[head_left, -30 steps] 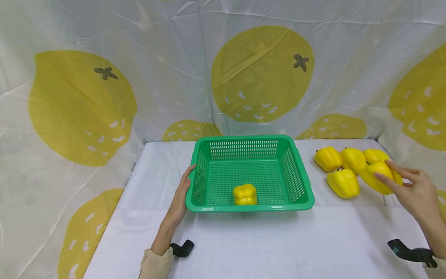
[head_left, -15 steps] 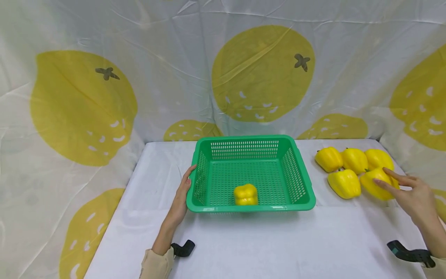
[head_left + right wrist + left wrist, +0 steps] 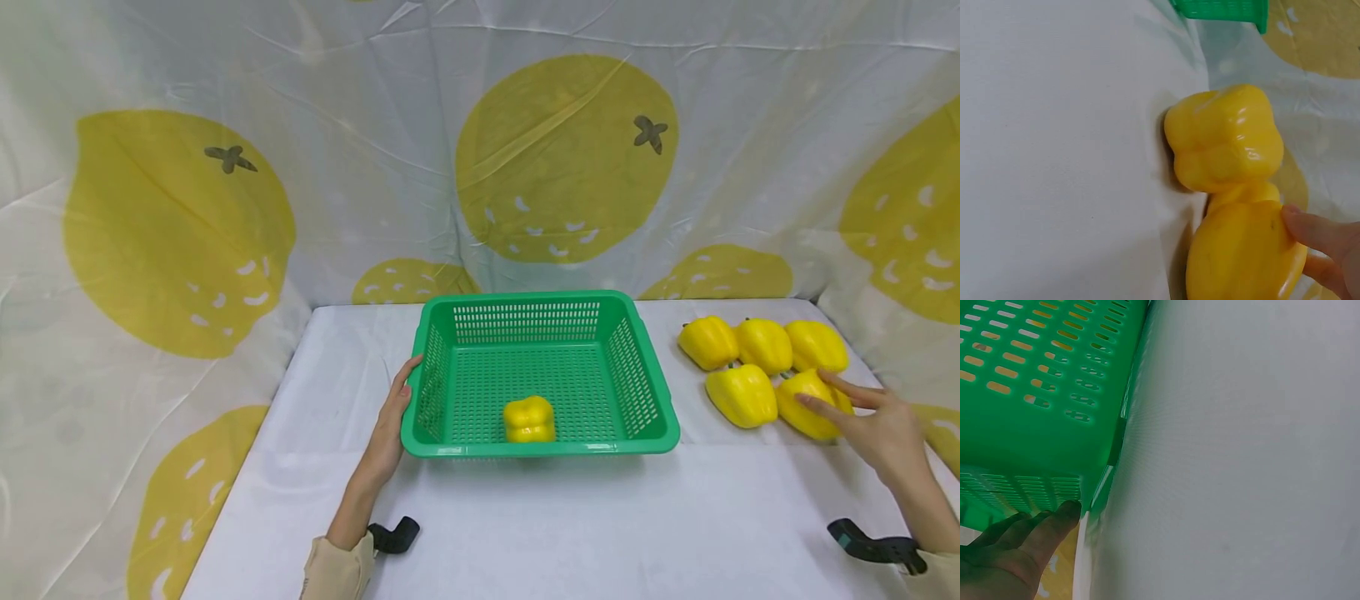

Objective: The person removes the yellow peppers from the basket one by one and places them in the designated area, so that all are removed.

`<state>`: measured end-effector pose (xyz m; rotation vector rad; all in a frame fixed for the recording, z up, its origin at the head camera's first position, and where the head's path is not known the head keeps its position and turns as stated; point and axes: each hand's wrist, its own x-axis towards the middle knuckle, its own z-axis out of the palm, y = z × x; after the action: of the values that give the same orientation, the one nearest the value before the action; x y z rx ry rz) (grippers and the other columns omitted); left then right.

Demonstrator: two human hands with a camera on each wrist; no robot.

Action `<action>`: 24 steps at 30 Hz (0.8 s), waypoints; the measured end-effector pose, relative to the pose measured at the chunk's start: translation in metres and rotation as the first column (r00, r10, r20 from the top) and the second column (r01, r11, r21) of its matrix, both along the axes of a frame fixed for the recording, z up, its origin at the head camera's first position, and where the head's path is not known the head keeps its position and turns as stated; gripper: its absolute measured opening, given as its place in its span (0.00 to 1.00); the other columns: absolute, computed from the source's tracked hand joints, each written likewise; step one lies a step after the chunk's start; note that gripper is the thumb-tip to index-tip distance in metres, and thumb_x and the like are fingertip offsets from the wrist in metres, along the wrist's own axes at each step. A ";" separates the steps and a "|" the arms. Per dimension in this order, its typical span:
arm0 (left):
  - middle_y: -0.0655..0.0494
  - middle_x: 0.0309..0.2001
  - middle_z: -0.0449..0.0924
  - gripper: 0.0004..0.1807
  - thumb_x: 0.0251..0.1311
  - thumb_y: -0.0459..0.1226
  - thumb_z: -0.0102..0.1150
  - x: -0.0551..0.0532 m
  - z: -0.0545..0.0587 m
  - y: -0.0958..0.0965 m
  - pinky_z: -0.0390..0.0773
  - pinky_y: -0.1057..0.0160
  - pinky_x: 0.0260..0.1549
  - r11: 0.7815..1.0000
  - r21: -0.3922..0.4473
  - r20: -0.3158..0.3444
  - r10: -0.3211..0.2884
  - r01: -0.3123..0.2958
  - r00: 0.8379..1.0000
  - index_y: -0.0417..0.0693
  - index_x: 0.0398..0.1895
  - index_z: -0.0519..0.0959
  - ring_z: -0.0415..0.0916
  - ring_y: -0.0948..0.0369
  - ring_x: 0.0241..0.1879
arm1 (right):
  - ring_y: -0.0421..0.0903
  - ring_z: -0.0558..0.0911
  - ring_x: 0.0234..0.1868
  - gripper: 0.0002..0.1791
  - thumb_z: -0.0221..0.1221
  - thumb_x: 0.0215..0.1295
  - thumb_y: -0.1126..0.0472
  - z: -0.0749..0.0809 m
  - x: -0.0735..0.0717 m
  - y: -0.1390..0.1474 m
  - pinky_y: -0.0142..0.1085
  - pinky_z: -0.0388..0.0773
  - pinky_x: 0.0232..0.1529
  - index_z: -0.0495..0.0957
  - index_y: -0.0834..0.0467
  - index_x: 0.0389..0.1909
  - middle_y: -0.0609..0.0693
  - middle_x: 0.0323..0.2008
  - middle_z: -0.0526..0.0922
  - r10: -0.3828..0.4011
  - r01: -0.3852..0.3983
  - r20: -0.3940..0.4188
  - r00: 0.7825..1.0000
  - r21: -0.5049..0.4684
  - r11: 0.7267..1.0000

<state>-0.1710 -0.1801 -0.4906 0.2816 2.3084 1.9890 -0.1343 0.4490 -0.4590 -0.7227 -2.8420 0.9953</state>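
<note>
A green plastic basket [image 3: 540, 448] with slotted walls stands mid-table, and one yellow bell pepper lies inside it near the front wall. My left hand [image 3: 386, 425] rests against the basket's left side; in the left wrist view its fingers [image 3: 1054, 528] lie extended along the outer wall below the rim. On the right, my right hand [image 3: 873, 425] holds another bell pepper [image 3: 1241, 256] between thumb and fingers, at the front right of a group. Beside that pepper sits a neighbouring bell pepper [image 3: 742, 396], close to its left.
Three more yellow bell peppers make up the back row, among them the leftmost pepper [image 3: 707, 342]. A white cloth [image 3: 570, 533] covers the table. Behind the table and at its sides hangs a lemon-print curtain [image 3: 360, 167].
My right hand has lowered its bell pepper from above the group to the front row and shifted slightly left and down. The left hand and the basket have stayed put.
</note>
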 end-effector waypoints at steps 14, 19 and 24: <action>0.63 0.82 0.47 0.27 0.84 0.55 0.23 0.001 0.001 -0.001 0.56 0.71 0.66 1.000 0.012 0.000 0.002 -0.002 1.000 0.75 0.82 0.51 0.51 0.58 0.75 | 0.82 0.51 0.71 0.42 0.54 0.76 0.37 -0.001 0.003 -0.002 0.78 0.54 0.64 0.53 0.58 0.78 0.82 0.74 0.50 0.059 -0.060 0.034 0.998 0.043 0.997; 0.63 0.83 0.47 0.27 0.84 0.55 0.23 0.001 0.001 -0.001 0.54 0.63 0.69 1.000 0.002 -0.002 0.008 -0.008 1.000 0.74 0.82 0.51 0.51 0.58 0.76 | 0.82 0.52 0.71 0.42 0.53 0.77 0.38 0.000 0.003 -0.005 0.77 0.56 0.63 0.52 0.57 0.79 0.82 0.74 0.50 0.057 -0.059 0.040 0.998 0.036 0.998; 0.62 0.83 0.46 0.27 0.83 0.55 0.22 0.000 0.000 0.001 0.50 0.47 0.73 1.000 0.008 0.001 0.004 -0.004 1.000 0.74 0.82 0.51 0.49 0.57 0.78 | 0.81 0.46 0.75 0.44 0.54 0.75 0.36 -0.002 0.001 -0.004 0.77 0.51 0.67 0.51 0.57 0.78 0.80 0.76 0.45 0.025 -0.025 0.055 0.998 0.003 1.000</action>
<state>-0.1705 -0.1791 -0.4908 0.2771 2.3028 2.0009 -0.1329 0.4449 -0.4615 -0.7271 -2.9064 0.9886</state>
